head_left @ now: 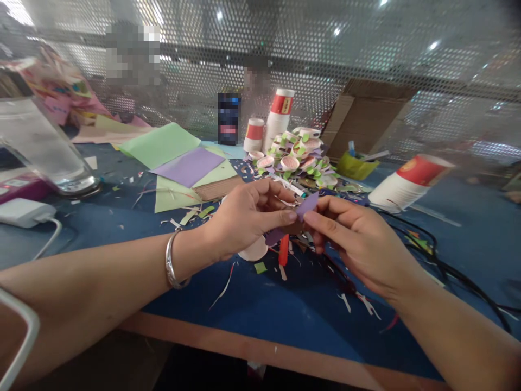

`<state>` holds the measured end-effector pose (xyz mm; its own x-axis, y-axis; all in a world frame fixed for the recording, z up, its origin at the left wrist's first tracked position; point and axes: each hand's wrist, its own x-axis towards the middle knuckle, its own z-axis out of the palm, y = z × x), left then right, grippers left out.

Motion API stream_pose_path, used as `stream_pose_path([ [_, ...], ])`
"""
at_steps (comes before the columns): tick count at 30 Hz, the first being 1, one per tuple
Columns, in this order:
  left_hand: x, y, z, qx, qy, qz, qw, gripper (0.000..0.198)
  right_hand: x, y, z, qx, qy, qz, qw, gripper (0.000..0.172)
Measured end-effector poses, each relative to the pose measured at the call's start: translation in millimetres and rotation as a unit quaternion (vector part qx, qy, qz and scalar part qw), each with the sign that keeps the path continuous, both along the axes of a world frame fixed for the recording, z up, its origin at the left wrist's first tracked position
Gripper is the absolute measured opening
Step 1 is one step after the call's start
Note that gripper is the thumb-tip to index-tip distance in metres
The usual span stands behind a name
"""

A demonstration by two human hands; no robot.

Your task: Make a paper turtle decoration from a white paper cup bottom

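1 small purple paper (308, 205) sits just right of the frame's centre, pinched by the left hand (248, 217) and right hand (350, 225), probably to steady it above the worktop (260, 304).

The blue table (260, 309) carries scraps (260, 267), cups (407, 182) and sheets (163, 144)

Moderate, uneven light is shed over the counter (228, 304), and a soft shadow is spread below the right hand (352, 228). The perforated panel (309, 32) is dotted with small bright glints, and the upper left corner is washed out by glare. Highlights are caught by the bracelet (169, 260). The outer edges are stretched and blurred; patches of the background are pixelated.
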<state>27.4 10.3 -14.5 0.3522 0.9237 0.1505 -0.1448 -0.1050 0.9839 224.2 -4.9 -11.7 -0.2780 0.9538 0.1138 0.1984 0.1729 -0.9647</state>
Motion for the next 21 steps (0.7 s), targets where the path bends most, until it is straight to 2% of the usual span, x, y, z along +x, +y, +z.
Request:
stream_pose_path([
  [6, -1.6, 1.5, 2.7, -0.031, -0.021, -0.015, 0.999, 0.017, 3.1, 1.1, 0.9, 0.033, -0.012, -0.042, 0.999, 0.024],
  [13, -1.6, -1.9, 6.8, -0.061, -0.033, -0.044, 0.997, 0.010, -0.8, -1.1, 4.8, 0.047, -0.072, -0.018, 0.996, 0.025],
  [21, -5.7, 2.8, 7.1, -0.069, -0.037, -0.048, 0.996, 0.015, 1.2, -1.5, 4.6, 0.053, -0.086, -0.014, 0.995, 0.026],
])
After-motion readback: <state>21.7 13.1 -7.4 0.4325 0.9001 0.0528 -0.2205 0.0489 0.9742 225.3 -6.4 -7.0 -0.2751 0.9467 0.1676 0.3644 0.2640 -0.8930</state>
